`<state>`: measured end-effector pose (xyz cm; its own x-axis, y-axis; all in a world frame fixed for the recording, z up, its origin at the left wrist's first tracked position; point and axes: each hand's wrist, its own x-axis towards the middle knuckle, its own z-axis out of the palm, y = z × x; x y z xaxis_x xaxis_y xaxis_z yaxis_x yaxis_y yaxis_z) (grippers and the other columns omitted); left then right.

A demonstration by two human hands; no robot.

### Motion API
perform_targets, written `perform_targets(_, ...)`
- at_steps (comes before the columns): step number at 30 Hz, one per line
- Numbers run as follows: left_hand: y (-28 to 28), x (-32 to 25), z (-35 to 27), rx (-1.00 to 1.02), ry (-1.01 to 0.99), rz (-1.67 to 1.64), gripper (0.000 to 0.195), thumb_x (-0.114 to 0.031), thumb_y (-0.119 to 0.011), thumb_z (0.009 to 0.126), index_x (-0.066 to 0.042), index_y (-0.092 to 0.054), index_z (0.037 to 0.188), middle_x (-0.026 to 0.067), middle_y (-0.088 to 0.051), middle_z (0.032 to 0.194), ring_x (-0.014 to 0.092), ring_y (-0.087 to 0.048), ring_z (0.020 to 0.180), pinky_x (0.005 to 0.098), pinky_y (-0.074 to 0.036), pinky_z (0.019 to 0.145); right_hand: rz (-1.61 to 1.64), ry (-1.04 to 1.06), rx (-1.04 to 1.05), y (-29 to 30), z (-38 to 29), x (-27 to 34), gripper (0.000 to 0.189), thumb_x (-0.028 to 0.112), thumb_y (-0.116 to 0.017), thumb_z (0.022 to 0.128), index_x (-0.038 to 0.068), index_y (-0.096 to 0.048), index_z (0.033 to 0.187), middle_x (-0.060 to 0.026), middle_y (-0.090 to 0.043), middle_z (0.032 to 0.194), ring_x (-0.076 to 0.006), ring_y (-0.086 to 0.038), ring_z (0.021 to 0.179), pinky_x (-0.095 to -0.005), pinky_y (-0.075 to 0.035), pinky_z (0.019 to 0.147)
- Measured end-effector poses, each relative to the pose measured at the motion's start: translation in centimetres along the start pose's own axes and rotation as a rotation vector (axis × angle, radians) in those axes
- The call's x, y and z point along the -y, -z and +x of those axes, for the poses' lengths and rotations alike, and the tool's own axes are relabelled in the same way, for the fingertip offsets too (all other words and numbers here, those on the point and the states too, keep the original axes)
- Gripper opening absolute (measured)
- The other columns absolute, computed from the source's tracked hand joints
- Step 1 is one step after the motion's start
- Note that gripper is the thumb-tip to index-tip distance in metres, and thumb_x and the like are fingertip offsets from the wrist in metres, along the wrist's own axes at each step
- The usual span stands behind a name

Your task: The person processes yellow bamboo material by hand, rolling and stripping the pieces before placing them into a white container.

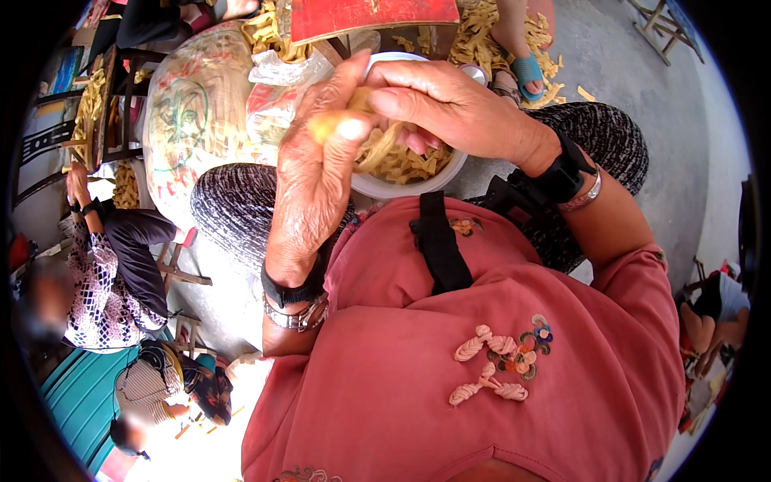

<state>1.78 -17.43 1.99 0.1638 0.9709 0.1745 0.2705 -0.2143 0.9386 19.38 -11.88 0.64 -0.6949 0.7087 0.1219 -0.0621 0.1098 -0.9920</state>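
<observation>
My left hand (pixel 310 150) and my right hand (pixel 446 108) are together above a white tub (pixel 443 181). Between them they grip a soft, tan-yellow strip (pixel 382 147), whose looped end hangs below the fingers. Something yellow (pixel 328 123) shows at my left thumb and fingers; whether it is part of the strip or a finger cover is hard to tell. Curled fingers hide much of the held piece. Inside the tub, partly covered by my hands, lies a heap of similar tan strips (pixel 415 165).
A red-topped wooden table or stool (pixel 373 15) stands just beyond the tub. Left of it bulges a large clear plastic sack (pixel 193 114) of strips. More strips (pixel 482 36) lie on the floor near another person's sandalled foot (pixel 527 75). Another person (pixel 102 271) sits at left.
</observation>
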Motion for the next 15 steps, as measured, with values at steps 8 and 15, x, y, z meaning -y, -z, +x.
perform_targets(8, -0.4, 0.3, 0.1, -0.013, 0.225, -0.385, 0.054, -0.044, -0.038, 0.097, 0.0, -0.053, 0.124, 0.0143, -0.06, 0.112, 0.019, -0.062, 0.092, 0.0289, -0.05, 0.084, -0.04, -0.048, -0.222, -0.2, -0.3, 0.1, 0.03, 0.031, -0.049, 0.096, 0.007, -0.046, 0.113, -0.0032, -0.058, 0.076, -0.0081, -0.056, 0.063, -0.0226, -0.045, 0.054)
perform_targets(15, -1.0, 0.5, 0.6, 0.199, 0.364, -1.0, 0.062, -0.048, -0.033, 0.096, 0.003, -0.043, 0.129, 0.0204, -0.056, 0.115, 0.027, -0.063, 0.086, 0.0408, -0.056, 0.073, -0.087, 0.086, -0.278, 0.3, -0.3, -1.4, 0.034, 0.037, -0.042, 0.098, 0.006, -0.051, 0.109, -0.0054, -0.06, 0.09, -0.01, -0.057, 0.079, -0.026, -0.046, 0.07)
